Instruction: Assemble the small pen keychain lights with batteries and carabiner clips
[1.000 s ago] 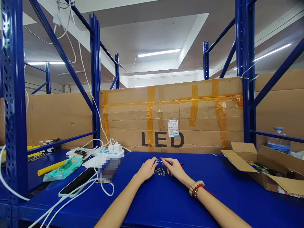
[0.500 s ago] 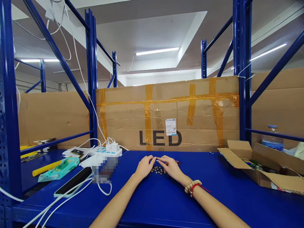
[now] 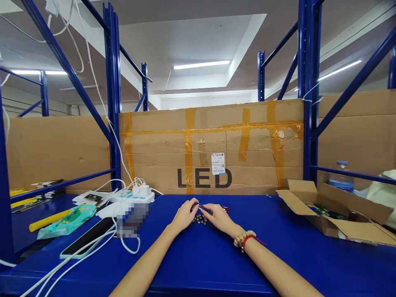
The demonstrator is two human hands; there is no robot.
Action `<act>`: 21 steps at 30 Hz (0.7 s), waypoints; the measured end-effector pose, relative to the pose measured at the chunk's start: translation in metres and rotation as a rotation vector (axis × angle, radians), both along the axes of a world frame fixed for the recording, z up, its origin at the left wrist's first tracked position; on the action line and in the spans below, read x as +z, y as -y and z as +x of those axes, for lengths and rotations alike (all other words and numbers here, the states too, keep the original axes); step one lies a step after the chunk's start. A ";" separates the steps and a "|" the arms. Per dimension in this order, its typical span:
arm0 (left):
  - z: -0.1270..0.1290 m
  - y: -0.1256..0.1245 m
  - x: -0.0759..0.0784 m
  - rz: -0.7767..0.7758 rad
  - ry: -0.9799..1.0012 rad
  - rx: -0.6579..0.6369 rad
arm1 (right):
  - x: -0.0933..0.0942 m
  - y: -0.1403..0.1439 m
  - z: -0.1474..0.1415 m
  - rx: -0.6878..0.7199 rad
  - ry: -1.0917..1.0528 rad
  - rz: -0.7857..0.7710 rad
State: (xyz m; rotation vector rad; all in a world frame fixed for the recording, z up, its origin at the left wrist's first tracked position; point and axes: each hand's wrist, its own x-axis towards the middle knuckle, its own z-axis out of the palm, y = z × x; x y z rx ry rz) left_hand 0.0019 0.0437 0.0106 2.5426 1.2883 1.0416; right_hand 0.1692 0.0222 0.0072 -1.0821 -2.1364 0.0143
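My left hand point(image 3: 185, 214) and my right hand point(image 3: 219, 218) come together over the blue shelf top point(image 3: 192, 264), fingertips almost touching. Each has its thumb and fingers drawn into a pinch. Whatever lies in them is too small to make out. Just below the fingertips is a loose cluster of small round metallic pieces point(image 3: 201, 220), partly covered by my hands. Behind my right hand a shiny red object point(image 3: 226, 208) shows in part. A beaded bracelet and a red cord point(image 3: 246, 240) circle my right wrist.
On the left lie a phone point(image 3: 88, 238), white cables point(image 3: 74, 262), a power strip point(image 3: 145, 197), a green packet point(image 3: 69, 222) and a yellow tube point(image 3: 49, 220). An open cardboard box point(image 3: 332, 237) stands right. Taped cardboard point(image 3: 154, 152) closes the back, between blue posts point(image 3: 307, 136).
The whole view has shifted slightly, so everything sits a little further left. My hands remain together over the round pieces, with only small finger movements.
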 end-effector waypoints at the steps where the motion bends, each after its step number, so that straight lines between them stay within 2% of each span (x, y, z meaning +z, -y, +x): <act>1: 0.000 0.000 0.000 -0.004 -0.001 -0.016 | 0.000 0.000 -0.001 -0.004 0.013 -0.009; 13: 0.001 -0.007 -0.003 -0.045 0.033 -0.117 | 0.000 0.001 -0.003 -0.074 -0.046 -0.030; 18: 0.004 -0.007 -0.002 -0.025 0.018 -0.094 | -0.002 -0.001 -0.003 -0.075 -0.114 -0.071; 21: 0.004 -0.004 -0.001 -0.038 0.005 -0.029 | -0.002 0.000 -0.004 -0.073 -0.142 -0.086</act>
